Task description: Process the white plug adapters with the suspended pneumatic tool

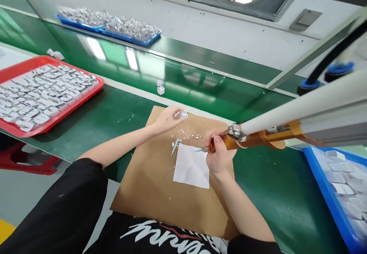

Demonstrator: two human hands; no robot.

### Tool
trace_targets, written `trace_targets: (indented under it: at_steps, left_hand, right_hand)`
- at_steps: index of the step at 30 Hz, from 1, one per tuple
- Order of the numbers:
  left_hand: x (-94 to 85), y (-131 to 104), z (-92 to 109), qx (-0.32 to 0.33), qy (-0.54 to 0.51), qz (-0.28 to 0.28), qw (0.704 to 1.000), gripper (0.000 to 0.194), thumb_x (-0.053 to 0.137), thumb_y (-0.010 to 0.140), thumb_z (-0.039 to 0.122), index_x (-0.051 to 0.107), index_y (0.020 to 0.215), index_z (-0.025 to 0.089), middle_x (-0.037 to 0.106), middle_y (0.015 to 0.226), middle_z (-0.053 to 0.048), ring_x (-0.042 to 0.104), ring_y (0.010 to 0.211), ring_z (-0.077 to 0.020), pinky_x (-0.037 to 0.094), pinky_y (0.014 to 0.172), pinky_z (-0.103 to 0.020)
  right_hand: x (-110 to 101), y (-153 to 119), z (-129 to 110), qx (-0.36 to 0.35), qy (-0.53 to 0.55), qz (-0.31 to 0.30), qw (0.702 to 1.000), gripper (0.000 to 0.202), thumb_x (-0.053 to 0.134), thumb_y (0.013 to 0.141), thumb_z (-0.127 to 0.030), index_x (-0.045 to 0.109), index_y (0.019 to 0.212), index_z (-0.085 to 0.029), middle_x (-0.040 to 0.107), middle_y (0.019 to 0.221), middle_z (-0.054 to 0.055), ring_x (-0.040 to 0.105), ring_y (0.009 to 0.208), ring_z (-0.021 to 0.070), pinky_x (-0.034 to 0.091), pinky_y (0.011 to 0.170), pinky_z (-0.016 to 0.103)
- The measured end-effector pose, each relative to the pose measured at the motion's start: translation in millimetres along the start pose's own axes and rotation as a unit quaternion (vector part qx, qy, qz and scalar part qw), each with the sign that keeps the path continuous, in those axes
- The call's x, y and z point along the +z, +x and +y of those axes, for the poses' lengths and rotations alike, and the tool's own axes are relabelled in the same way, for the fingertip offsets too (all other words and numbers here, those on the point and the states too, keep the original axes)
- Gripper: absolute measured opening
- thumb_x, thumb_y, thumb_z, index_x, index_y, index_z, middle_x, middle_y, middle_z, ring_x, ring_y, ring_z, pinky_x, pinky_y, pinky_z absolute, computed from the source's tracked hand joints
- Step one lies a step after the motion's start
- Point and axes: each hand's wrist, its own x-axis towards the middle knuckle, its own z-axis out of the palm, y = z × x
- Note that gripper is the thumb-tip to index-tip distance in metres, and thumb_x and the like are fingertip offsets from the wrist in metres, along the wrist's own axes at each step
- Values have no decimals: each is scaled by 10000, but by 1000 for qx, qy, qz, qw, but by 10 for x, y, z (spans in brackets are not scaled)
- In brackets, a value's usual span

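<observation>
My left hand (168, 119), over the far edge of the brown cardboard (149, 170), pinches a small white plastic part (183, 114) between thumb and fingers. My right hand (217, 152) is wrapped round an orange dispensing gun (252, 140) with a metal lever and a pale blue tapered tip (198, 149). That tip points left, above the white paper sheet (191, 168). A loose pale blue tip (175, 147) lies beside the sheet's upper left corner. White scraps (187, 135) are scattered on the cardboard between my hands.
At left a red tray (96, 89) holds rows of small white parts. A blue tray (318, 185) of white pieces stands at right. Blue trays (153, 40) of metallic parts rest on the back shelf. A lone white part (160, 88) sits beyond the cardboard on the green table (129, 109).
</observation>
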Motion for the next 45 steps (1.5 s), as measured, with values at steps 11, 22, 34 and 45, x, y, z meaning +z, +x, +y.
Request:
trace_targets:
  at_steps: [11, 22, 34, 45]
  left_hand:
    - [-286, 964, -692, -42, 218, -1, 975, 297, 596, 796, 284, 643, 1076, 196, 523, 1323, -85, 426, 1279, -287, 328, 1099, -426]
    - [-1111, 747, -1284, -180, 346, -8, 921, 487, 544, 758, 226, 554, 1244, 196, 492, 1233, -190, 486, 1143, -392, 434, 893, -494]
    - [-854, 219, -582, -135, 221, 180, 949, 311, 453, 902, 315, 414, 1176, 173, 568, 1246, -114, 608, 1021, -147, 500, 856, -260]
    - [145, -800, 407, 204, 56, 17, 977, 277, 567, 828, 206, 559, 1104, 193, 692, 987, -48, 653, 888, -160, 530, 775, -273]
  right_hand:
    - [-8, -28, -19, 60, -21, 5, 998, 222, 567, 774, -253, 485, 580, -182, 457, 500, -37, 371, 408, 62, 261, 371, 217]
    - [-17, -6, -16, 82, -28, 1, 996, 225, 561, 771, -271, 488, 578, -181, 450, 533, -32, 384, 448, 70, 275, 401, 226]
    - [21, -29, -23, 49, -3, -2, 999, 288, 626, 779, -377, 490, 617, -183, 461, 509, -42, 374, 421, 64, 262, 371, 210]
    - [40, -59, -48, -8, 4, -33, 999, 216, 594, 821, -290, 489, 654, -201, 467, 503, -49, 386, 396, 71, 265, 372, 212]
